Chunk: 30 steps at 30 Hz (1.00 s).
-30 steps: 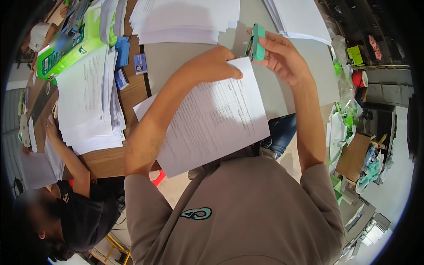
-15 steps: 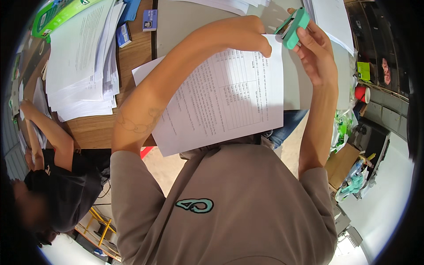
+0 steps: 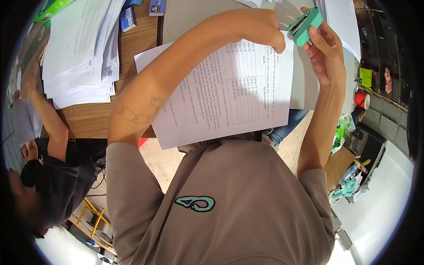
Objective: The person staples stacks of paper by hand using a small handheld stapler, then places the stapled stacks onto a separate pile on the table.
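My right hand grips a green stapler, thumb along its near side and fingers behind. The stapler stands tilted at the far right corner of a printed sheet with a table on it. My left hand is closed on the sheet's far edge beside that corner, fingers curled and partly hidden. Whether the corner lies between the stapler's jaws I cannot tell. The sheet reaches over the desk's near edge toward my shirt; whether it is one sheet or several does not show.
A thick stack of printed papers lies on the wooden desk at left, with small blue boxes beside it. More papers lie at far right. A co-worker's arm rests over papers at the left edge.
Both my hands, the sheet and the stapler appear slightly farther right, while the whole view has shifted a little. The co-worker's hand at left has moved farther away across the papers.
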Available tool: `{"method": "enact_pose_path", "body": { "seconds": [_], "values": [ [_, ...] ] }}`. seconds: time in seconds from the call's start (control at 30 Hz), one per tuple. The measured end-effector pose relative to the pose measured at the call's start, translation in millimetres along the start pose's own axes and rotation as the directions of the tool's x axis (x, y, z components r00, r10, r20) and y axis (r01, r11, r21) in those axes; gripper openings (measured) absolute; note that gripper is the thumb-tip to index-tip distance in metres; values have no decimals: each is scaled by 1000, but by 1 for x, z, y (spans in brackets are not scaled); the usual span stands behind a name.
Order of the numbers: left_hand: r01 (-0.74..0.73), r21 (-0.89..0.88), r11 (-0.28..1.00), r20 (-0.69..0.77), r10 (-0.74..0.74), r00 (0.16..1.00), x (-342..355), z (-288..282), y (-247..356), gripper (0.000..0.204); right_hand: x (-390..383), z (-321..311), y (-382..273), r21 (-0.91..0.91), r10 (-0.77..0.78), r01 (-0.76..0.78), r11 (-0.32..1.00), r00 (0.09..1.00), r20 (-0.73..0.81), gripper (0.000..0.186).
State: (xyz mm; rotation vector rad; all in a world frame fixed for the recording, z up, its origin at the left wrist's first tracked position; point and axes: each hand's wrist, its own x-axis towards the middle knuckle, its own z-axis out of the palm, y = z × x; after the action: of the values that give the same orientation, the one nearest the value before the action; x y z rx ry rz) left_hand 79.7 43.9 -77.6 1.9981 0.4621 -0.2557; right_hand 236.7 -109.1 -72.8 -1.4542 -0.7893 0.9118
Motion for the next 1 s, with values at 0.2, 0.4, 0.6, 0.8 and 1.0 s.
{"method": "enact_pose_path", "body": {
  "seconds": [0.2,0.4,0.6,0.8,1.0],
  "values": [
    [-12,-12,1000,-12,12,1000,-6,-1,3,41,3,-2,3,-22,-27,27,999,1000,-1,49],
    [30,31,999,-11,-30,999,-7,-3,8,45,6,-3,9,26,-39,39,999,999,-4,48],
    [-6,25,1000,-46,7,999,-6,0,1,48,12,-8,14,45,12,-13,999,999,32,47],
    [-114,-49,992,-1,114,993,5,-4,-3,45,0,19,-12,101,64,-49,994,988,-142,25],
    [-20,-66,998,168,31,985,6,-26,6,47,19,3,-13,96,215,-209,973,974,-64,22]
  ]
}}
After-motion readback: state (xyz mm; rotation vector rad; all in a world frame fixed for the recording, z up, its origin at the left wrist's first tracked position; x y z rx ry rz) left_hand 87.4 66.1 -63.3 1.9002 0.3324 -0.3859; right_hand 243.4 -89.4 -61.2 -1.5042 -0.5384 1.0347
